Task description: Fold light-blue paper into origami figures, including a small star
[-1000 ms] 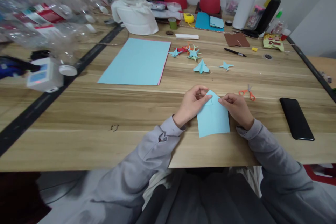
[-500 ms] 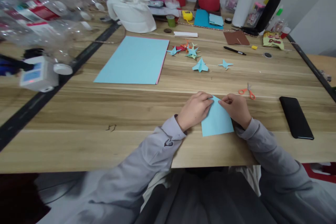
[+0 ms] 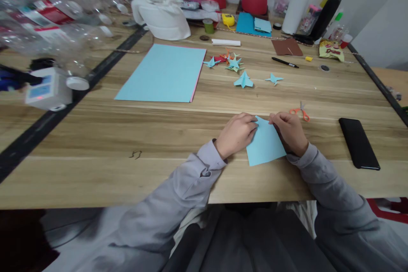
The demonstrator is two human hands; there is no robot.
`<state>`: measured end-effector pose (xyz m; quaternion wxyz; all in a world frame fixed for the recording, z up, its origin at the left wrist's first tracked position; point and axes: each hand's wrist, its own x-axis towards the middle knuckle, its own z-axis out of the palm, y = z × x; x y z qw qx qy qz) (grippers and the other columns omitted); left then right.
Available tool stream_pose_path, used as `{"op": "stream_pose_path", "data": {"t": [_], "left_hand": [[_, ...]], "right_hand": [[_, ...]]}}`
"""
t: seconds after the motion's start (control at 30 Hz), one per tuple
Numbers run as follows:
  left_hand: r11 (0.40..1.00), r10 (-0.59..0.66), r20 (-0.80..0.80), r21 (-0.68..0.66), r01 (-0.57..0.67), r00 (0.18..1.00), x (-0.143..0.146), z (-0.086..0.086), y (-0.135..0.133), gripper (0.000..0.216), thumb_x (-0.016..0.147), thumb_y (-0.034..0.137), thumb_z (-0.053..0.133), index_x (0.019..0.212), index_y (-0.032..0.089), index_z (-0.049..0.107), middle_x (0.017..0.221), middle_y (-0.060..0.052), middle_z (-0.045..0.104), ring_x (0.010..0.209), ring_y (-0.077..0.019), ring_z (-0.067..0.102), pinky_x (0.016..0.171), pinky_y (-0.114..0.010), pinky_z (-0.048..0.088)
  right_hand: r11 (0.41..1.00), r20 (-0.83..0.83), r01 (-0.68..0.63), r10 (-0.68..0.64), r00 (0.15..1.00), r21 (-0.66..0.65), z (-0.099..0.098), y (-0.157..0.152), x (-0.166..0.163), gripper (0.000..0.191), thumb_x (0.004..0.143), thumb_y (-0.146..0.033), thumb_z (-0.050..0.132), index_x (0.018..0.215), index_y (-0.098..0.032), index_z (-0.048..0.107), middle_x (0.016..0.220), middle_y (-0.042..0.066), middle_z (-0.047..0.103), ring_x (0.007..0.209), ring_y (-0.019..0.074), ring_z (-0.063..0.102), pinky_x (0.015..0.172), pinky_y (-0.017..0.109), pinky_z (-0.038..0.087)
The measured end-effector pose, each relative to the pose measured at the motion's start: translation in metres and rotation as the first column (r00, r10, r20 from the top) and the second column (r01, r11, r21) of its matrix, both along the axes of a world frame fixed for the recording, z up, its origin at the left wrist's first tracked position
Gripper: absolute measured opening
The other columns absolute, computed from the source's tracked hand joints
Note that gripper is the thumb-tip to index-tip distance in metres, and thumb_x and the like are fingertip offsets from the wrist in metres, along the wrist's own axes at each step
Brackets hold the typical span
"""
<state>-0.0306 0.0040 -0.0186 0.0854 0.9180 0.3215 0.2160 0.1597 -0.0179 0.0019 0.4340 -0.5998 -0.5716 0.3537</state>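
A light blue sheet of paper (image 3: 266,146) lies between my hands near the table's front edge, its lower edge toward me. My left hand (image 3: 240,133) has its fingers closed at the upper left of the sheet. At the upper right corner, my right hand (image 3: 289,131) pinches the paper between thumb and forefinger. Just beyond my right hand rest small orange-handled scissors (image 3: 300,112). Farther off sit a blue folded paper plane (image 3: 244,80) and a smaller blue one (image 3: 274,78). My hands cover the sheet's side edges in part.
A stack of large blue sheets (image 3: 165,74) lies at left of several folded paper shapes (image 3: 233,63). At right is a black phone (image 3: 359,143). A black pen (image 3: 285,62) and brown paper (image 3: 287,47) lie farther back. Plastic bottles (image 3: 54,12) crowd the left side.
My right hand has shifted slightly right along the paper's top edge. The sheet has turned a little, its lower edge now slanting up to the right. My left hand has hardly moved.
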Motion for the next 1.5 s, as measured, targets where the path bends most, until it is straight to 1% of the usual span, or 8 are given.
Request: {"op": "stream_pose_path", "data": {"t": [0.13,0.3,0.47,0.73,0.87,1.1,1.33,1.5], "left_hand": [[1.000,-0.008,0.004,-0.006,0.009,1.000,-0.001,0.000,0.000,0.024,0.090,0.016,0.052,0.096,0.015,0.075,0.113,-0.013,0.072,0.106,-0.0281,0.063,0.094,-0.047,0.052],[1.000,0.000,-0.009,-0.015,0.000,1.000,-0.001,0.000,0.000,0.024,0.091,0.017,0.051,0.097,0.015,0.075,0.112,-0.013,0.071,0.105,-0.0273,0.063,0.094,-0.045,0.051],[1.000,-0.003,-0.014,-0.020,0.002,1.000,-0.001,-0.001,0.001,0.025,0.091,0.016,0.050,0.097,0.015,0.075,0.113,-0.013,0.071,0.106,-0.0278,0.062,0.094,-0.045,0.051],[1.000,-0.011,-0.003,-0.012,0.011,1.000,-0.001,-0.001,0.001,0.025,0.091,0.015,0.050,0.097,0.013,0.075,0.111,-0.014,0.071,0.105,-0.0283,0.063,0.093,-0.046,0.052],[1.000,-0.009,-0.007,-0.009,0.009,1.000,-0.001,-0.002,0.001,0.025,0.091,0.015,0.051,0.096,0.014,0.075,0.112,-0.014,0.071,0.105,-0.0280,0.063,0.092,-0.045,0.052],[1.000,-0.018,-0.001,0.006,0.018,1.000,-0.001,-0.003,0.001,0.025,0.092,0.016,0.049,0.095,0.016,0.074,0.112,-0.013,0.072,0.106,-0.0264,0.063,0.092,-0.044,0.051],[1.000,0.001,-0.042,0.016,0.000,0.999,0.000,0.001,-0.002,0.029,0.093,0.018,0.048,0.109,0.015,0.072,0.117,-0.014,0.070,0.111,-0.0291,0.061,0.093,-0.046,0.051],[1.000,-0.008,-0.039,0.007,0.009,0.999,0.000,0.001,-0.002,0.030,0.093,0.017,0.047,0.106,0.016,0.073,0.118,-0.016,0.069,0.111,-0.0296,0.060,0.091,-0.048,0.051]], "right_hand": [[0.992,-0.202,-0.100,0.084,0.976,-0.070,0.001,0.000,-0.003,0.028,0.068,-0.046,0.069,0.069,-0.019,0.063,0.056,-0.003,0.057,0.051,0.0107,0.048,0.051,0.025,0.039],[0.995,-0.127,-0.086,0.079,0.989,-0.051,0.008,-0.002,-0.006,0.033,0.075,-0.047,0.063,0.059,-0.018,0.063,0.053,-0.001,0.057,0.051,0.0115,0.049,0.052,0.026,0.041],[0.997,-0.107,-0.045,0.038,0.994,-0.070,0.009,-0.004,-0.005,0.027,0.069,-0.038,0.062,0.051,-0.018,0.062,0.052,0.001,0.058,0.052,0.0121,0.050,0.053,0.026,0.041],[0.990,-0.179,-0.021,-0.005,0.984,-0.142,0.010,-0.003,-0.003,0.019,0.065,-0.034,0.058,0.055,-0.018,0.063,0.051,0.000,0.057,0.050,0.0115,0.050,0.050,0.024,0.039],[0.992,-0.166,-0.021,-0.001,0.986,-0.127,0.009,-0.002,-0.002,0.026,0.068,-0.040,0.060,0.052,-0.019,0.060,0.050,0.000,0.056,0.049,0.0109,0.049,0.049,0.025,0.039],[0.994,-0.049,-0.008,0.003,0.999,-0.110,-0.002,0.003,0.003,0.026,0.069,-0.041,0.070,0.059,-0.020,0.057,0.051,-0.002,0.057,0.048,0.0116,0.050,0.049,0.026,0.039],[0.998,0.424,0.063,-0.049,0.904,-0.018,-0.011,0.000,0.005,0.003,0.069,-0.021,0.072,0.070,-0.018,0.070,0.066,0.004,0.070,0.062,0.0172,0.062,0.062,0.030,0.044],[0.999,0.357,-0.052,0.051,0.933,-0.009,-0.013,0.001,0.009,0.021,0.075,-0.021,0.067,0.092,-0.020,0.078,0.070,0.002,0.073,0.064,0.0171,0.062,0.063,0.030,0.046]]}}
